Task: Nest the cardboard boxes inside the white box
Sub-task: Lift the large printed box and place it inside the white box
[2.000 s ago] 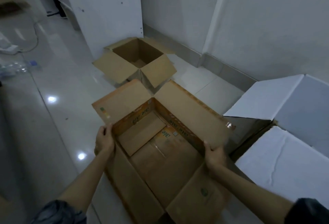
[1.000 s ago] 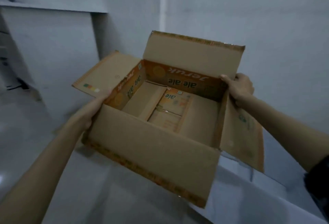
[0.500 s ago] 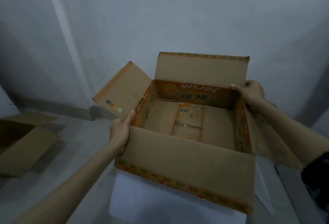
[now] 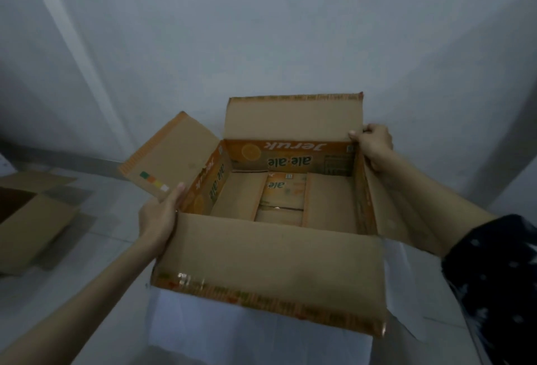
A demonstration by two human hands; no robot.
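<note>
A large open cardboard box (image 4: 270, 266) with orange "ale-ale Jeruk" print inside is held in front of me, its four flaps spread. My left hand (image 4: 158, 216) grips its left wall at the near corner. My right hand (image 4: 373, 144) grips the far right corner by the rear flap. Under the box shows the white box (image 4: 255, 332); only its near white flap and a sliver at right are visible. Whether the cardboard box rests in it or hangs above it I cannot tell.
A smaller open cardboard box (image 4: 32, 219) sits on the tiled floor at the left. A white wall (image 4: 261, 30) rises close behind the held box, with a skirting along its foot.
The big box was lifted from the floor and swung to the right over the white box. Since half a second ago it has sunk slightly; both hands keep their grips.
</note>
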